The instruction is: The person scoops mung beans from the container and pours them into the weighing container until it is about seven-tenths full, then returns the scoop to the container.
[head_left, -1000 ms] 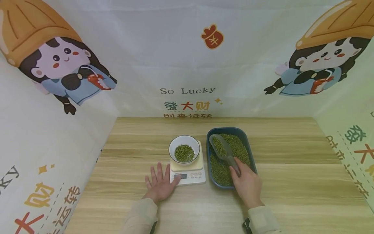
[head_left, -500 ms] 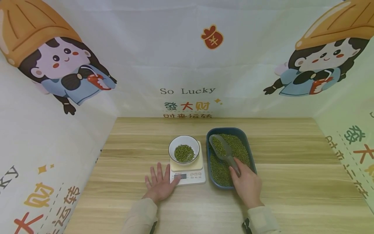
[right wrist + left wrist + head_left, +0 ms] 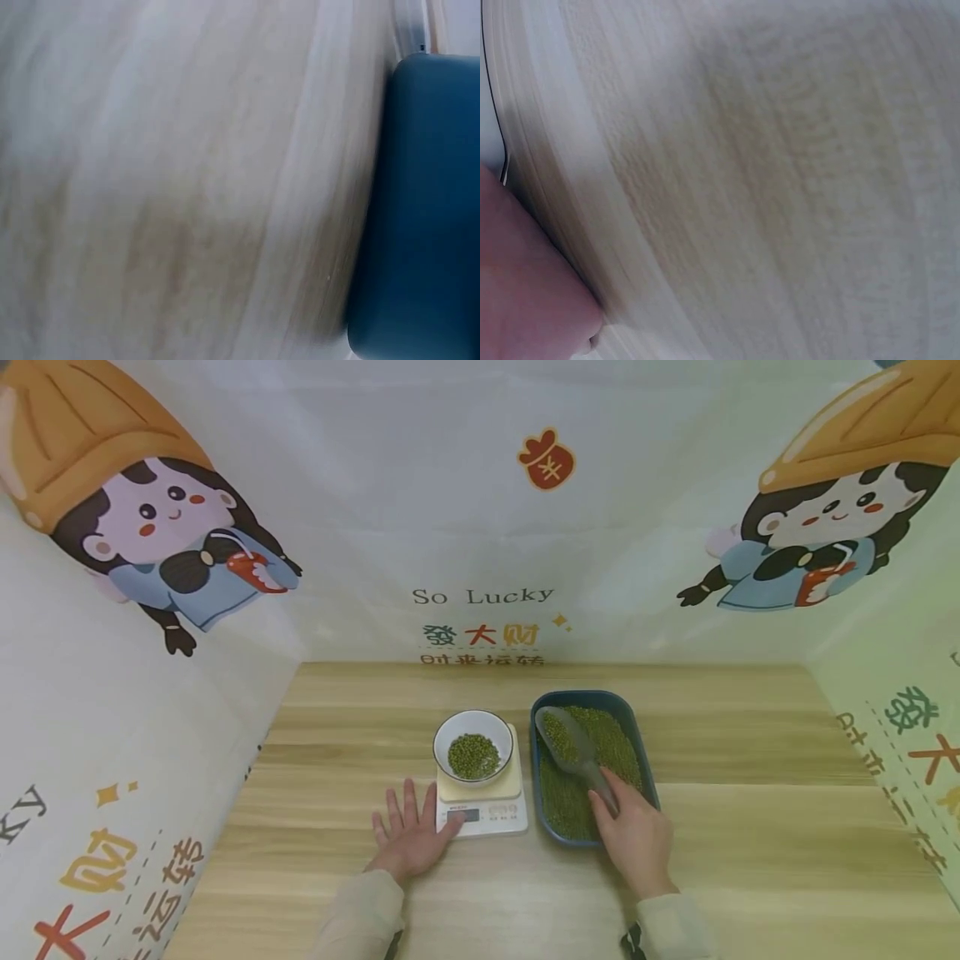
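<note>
My left hand (image 3: 414,842) lies flat on the table with its fingers spread, its thumb touching the front left of a white kitchen scale (image 3: 491,822) near the display. On the scale stands a white bowl (image 3: 450,727) with a dark rim, holding green mung beans (image 3: 472,756). To the right, my right hand (image 3: 636,839) grips the handle of a grey scoop (image 3: 587,760). Some beans lie in the scoop, which rests over the bean-filled blue tub (image 3: 536,777). In the left wrist view part of my left hand (image 3: 525,292) shows at the lower left.
The wood-grain table (image 3: 735,760) runs back to a white printed backdrop (image 3: 480,510) with cartoon figures, which also closes in both sides. The tub's blue outer wall (image 3: 420,210) fills the right of the right wrist view. Scale and tub stand close side by side.
Both hands, the scoop, the bowl and the scale keep their places. The whole head view has shifted very slightly downward.
</note>
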The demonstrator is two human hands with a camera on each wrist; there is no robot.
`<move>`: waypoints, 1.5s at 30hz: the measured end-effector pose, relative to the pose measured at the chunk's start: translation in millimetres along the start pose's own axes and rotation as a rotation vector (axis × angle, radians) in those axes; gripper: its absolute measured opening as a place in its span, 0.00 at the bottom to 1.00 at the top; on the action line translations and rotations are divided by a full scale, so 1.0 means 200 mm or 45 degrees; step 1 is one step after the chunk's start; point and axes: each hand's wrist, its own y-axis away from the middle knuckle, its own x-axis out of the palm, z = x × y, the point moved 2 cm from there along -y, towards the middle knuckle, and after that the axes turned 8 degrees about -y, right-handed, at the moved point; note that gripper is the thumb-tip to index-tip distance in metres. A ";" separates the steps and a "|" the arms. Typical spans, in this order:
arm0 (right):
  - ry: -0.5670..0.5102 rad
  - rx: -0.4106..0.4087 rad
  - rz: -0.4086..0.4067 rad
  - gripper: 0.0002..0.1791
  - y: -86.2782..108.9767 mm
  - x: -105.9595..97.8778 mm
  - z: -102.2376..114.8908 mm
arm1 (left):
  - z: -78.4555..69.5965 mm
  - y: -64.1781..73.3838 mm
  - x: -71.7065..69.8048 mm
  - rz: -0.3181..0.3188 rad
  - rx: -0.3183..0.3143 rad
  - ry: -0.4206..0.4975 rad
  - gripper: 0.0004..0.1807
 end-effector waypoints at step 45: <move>0.061 -0.325 0.595 0.23 -0.42 -0.33 0.37 | 0.01 0.02 -0.03 0.084 -0.005 0.038 0.49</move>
